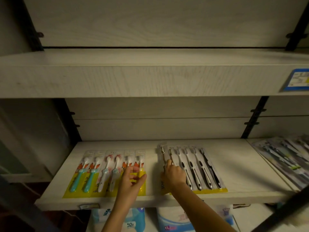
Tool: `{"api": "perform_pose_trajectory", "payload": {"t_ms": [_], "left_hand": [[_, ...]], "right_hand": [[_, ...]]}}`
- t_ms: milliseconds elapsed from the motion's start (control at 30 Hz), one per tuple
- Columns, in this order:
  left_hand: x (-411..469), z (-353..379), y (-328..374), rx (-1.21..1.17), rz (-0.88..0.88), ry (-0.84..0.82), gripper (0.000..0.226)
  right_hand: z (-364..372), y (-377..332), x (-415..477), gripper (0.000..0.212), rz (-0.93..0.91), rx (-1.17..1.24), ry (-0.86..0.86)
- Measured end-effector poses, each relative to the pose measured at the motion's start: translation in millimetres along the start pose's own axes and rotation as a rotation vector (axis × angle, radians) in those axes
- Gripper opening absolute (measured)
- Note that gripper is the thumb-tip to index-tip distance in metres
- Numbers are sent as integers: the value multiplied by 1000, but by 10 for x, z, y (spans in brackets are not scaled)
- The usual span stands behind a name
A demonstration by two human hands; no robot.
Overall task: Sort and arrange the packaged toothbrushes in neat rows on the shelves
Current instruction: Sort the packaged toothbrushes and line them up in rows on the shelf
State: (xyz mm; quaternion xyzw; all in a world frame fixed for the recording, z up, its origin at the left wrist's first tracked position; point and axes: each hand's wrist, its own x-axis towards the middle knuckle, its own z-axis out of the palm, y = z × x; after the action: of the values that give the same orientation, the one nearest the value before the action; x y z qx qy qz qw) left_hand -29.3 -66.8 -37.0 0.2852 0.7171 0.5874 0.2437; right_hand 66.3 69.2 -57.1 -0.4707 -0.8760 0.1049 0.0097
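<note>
The step in hand looks like squaring up two rows on the shelf [234,164]: the kids' packs [93,173] lie flat side by side at left, the dark packs [200,168] at right, with a gap between. The right hand [174,176] reaches forward, knuckles up, fingers curled onto the brown pack [163,154] at the left end of the dark row, pinching it. The left hand [132,179] arches over the end pack [141,158] of the kids' row, fingers and thumb curled; whether it grips is unclear. Next, probably, the brown pack is laid flush with its neighbours, then more are fetched from the heap [284,158] at right.
</note>
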Motion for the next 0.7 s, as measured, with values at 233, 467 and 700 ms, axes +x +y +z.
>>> {"api": "perform_pose_trajectory", "payload": {"t_ms": [233, 467, 700], "left_hand": [[-32, -16, -15, -2, -3, 6, 21], [-49, -15, 17, 3, 1, -5, 17], [-49, 394, 308, -13, 115, -134, 17]], "right_hand": [[21, 37, -20, 40, -182, -313, -53], [-62, 22, -106, 39, -159, -210, -81], [-385, 439, -466, 29, -117, 899, 115]]}}
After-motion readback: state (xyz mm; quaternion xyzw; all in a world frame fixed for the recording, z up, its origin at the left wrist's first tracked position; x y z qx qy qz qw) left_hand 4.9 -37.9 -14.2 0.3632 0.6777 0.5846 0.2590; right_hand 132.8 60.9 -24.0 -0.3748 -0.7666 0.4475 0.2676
